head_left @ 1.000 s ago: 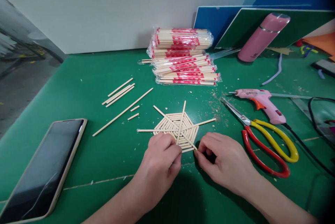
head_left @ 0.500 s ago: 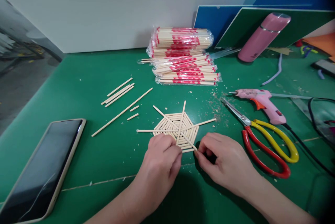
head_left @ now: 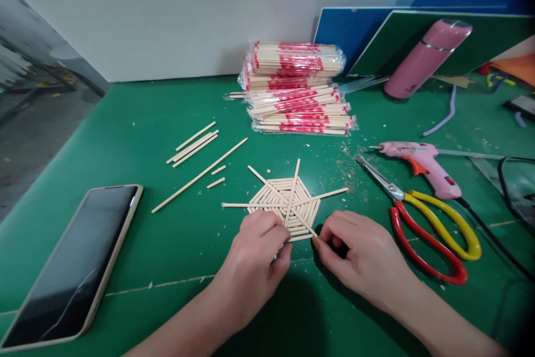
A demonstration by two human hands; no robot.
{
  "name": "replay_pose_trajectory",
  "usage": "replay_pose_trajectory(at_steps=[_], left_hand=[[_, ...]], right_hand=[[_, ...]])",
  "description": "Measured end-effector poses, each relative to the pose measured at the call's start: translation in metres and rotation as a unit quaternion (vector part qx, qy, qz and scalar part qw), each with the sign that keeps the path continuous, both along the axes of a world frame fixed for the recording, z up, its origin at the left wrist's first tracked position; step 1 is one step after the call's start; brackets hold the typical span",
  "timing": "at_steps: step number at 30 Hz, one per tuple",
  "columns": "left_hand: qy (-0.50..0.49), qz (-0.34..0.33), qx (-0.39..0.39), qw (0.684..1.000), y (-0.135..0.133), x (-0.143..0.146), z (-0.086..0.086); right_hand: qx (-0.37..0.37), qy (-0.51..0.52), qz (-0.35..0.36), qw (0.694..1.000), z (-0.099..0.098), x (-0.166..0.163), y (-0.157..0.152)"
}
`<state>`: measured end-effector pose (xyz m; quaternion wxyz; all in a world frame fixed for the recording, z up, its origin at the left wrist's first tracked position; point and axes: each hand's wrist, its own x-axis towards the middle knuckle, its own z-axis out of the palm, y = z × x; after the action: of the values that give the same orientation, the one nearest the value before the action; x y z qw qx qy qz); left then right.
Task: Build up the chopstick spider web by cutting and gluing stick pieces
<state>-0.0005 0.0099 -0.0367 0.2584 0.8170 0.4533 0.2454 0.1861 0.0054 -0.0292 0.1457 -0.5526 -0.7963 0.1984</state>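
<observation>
A flat web of short wooden sticks [head_left: 288,201], laid in rings across crossed spokes, lies on the green mat [head_left: 167,123]. My left hand [head_left: 254,257] rests on its near left edge with the fingers curled and pressed down on the sticks. At the web's near right corner my right hand [head_left: 359,257] pinches the tip of one spoke between thumb and forefinger. Both forearms come in from the bottom of the view.
Loose sticks [head_left: 196,145] and a long stick [head_left: 200,176] lie to the left. A phone [head_left: 75,262] sits near the left. Wrapped chopstick packs [head_left: 296,89] stand behind. Scissors [head_left: 422,218], a pink glue gun [head_left: 418,159], its cable and a pink flask [head_left: 426,59] are to the right.
Both hands stay on the near edge of the stick web. The view has shifted slightly; nothing else has visibly moved.
</observation>
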Motion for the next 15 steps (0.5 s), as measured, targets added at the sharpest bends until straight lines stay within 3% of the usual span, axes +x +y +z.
replay_pose_trajectory(at_steps=[15], left_hand=[[0.001,0.008,0.045,0.999,-0.0041,0.0006,-0.0045]], right_hand=[[-0.036,0.005,0.006,0.999,0.0060,-0.0004,0.0032]])
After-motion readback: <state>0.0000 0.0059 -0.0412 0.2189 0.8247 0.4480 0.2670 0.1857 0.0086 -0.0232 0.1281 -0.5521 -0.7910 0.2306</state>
